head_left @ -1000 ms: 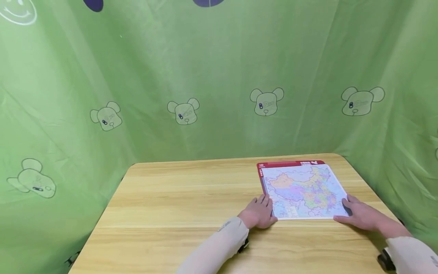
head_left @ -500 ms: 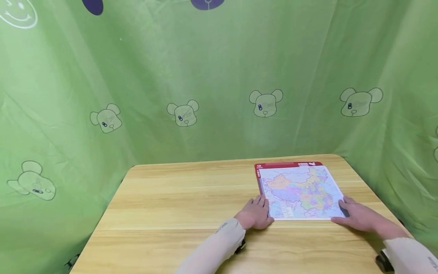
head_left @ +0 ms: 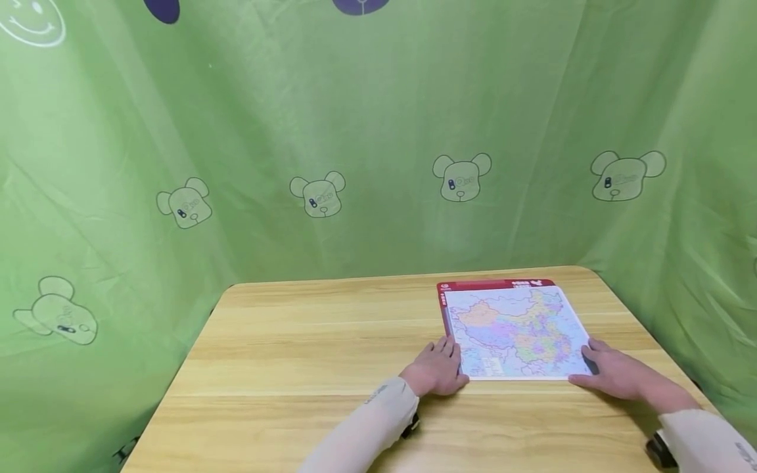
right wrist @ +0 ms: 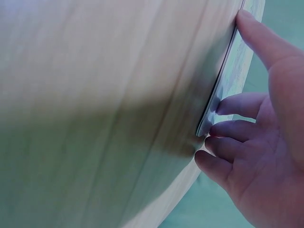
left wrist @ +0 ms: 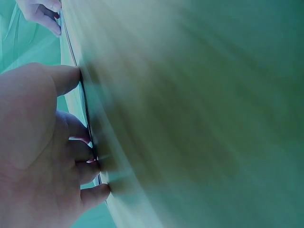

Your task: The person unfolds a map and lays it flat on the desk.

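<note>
A flat, thin map board (head_left: pixel 511 332) with a red top border lies on the wooden table toward its right side. Along its lower left edge rests my left hand (head_left: pixel 434 370), fingers extended and thumb by the near left corner. My right hand (head_left: pixel 615 371) touches the lower right side, its thumb along the near edge. In the left wrist view, the left hand's fingertips (left wrist: pixel 97 166) meet the dark edge of the board. The right wrist view has the right hand (right wrist: pixel 256 128) with fingers spread and slightly bent against the board's corner.
The wooden table (head_left: pixel 296 341) has a pale grain and rounded far corners. Behind it and on both sides hangs a green curtain (head_left: pixel 378 98) printed with bear heads. Bands with dark devices sit at both wrists under light sleeves (head_left: pixel 367 420).
The map board has slid a little to the left across the table. Both hands have moved left along with it, keeping their places at its sides.
</note>
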Motion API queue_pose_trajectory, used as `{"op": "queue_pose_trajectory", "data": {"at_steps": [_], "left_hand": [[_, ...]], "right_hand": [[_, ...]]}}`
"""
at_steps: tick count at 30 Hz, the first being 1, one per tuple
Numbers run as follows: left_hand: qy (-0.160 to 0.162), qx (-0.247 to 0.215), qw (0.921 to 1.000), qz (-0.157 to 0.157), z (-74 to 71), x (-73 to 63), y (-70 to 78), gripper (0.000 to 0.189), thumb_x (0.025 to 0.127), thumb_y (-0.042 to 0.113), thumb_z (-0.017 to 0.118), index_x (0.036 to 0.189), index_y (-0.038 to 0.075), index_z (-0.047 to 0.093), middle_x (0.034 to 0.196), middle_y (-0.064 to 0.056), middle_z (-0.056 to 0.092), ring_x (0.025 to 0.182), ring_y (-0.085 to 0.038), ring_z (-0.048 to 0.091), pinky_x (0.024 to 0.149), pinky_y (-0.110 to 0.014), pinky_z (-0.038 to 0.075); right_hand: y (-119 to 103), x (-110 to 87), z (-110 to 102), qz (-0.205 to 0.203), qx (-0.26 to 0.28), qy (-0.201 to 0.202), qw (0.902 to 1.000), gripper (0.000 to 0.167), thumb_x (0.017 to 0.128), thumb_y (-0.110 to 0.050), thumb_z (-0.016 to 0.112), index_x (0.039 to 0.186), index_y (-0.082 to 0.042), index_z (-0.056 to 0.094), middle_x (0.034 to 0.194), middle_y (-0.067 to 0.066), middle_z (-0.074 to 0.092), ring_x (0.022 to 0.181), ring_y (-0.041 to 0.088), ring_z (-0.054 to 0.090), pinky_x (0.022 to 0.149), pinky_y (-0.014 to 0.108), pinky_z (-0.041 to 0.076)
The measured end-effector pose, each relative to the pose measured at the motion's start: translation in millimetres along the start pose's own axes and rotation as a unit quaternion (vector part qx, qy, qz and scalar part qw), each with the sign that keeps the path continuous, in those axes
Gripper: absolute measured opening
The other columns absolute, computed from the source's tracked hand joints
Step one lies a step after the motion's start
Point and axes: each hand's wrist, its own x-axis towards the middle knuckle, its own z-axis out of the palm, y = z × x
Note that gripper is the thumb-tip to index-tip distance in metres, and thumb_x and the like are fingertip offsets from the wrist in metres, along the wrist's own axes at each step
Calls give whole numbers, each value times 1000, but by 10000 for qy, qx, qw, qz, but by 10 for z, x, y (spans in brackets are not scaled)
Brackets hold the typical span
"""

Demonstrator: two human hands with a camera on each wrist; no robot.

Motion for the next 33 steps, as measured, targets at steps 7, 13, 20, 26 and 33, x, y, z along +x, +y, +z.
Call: {"op": "queue_pose_trajectory", "data": {"at_steps": [7, 13, 20, 26, 33], "left_hand": [[37, 34, 10000, 27, 6, -18, -4, 71, 96, 59, 33, 152, 18, 19, 157, 3, 14, 142, -11, 12, 114, -29, 17], [-5, -5, 10000, 52, -19, -30, -11, 71, 95, 59, 33, 152, 18, 19, 157, 3, 13, 142, -11, 12, 114, -29, 17], [-4, 50, 10000, 42, -42, -58, -7, 72, 95, 59, 33, 152, 18, 20, 157, 3, 14, 142, -11, 12, 113, -29, 18], [-4, 60, 10000, 57, -61, -76, -6, 71, 96, 59, 32, 152, 17, 19, 157, 2, 13, 142, -12, 11, 113, -29, 18], [-14, 113, 9999, 89, -67, -101, -15, 71, 96, 57, 32, 152, 16, 19, 157, 0, 14, 143, -13, 11, 113, -30, 19]], "right_hand": [[-24, -18, -10, 5, -4, -21, 10000, 94, 81, -57, 64, 120, 26, 45, 128, 51, 28, 113, 63, 35, 92, 66, 35], [-54, -29, -21, -71, 29, -40, 10000, 93, 81, -56, 64, 119, 26, 45, 129, 49, 29, 113, 62, 36, 93, 65, 35], [-54, -16, -52, -56, -72, -87, 9999, 93, 81, -58, 63, 119, 26, 46, 128, 49, 31, 112, 61, 38, 91, 64, 37], [-37, -12, -72, -65, -90, -105, 9999, 94, 81, -58, 63, 119, 25, 46, 128, 48, 32, 112, 61, 40, 91, 64, 38], [-44, -25, -63, -157, -78, -26, 9998, 92, 80, -57, 64, 118, 25, 47, 126, 48, 34, 111, 61, 41, 90, 64, 38]]}}
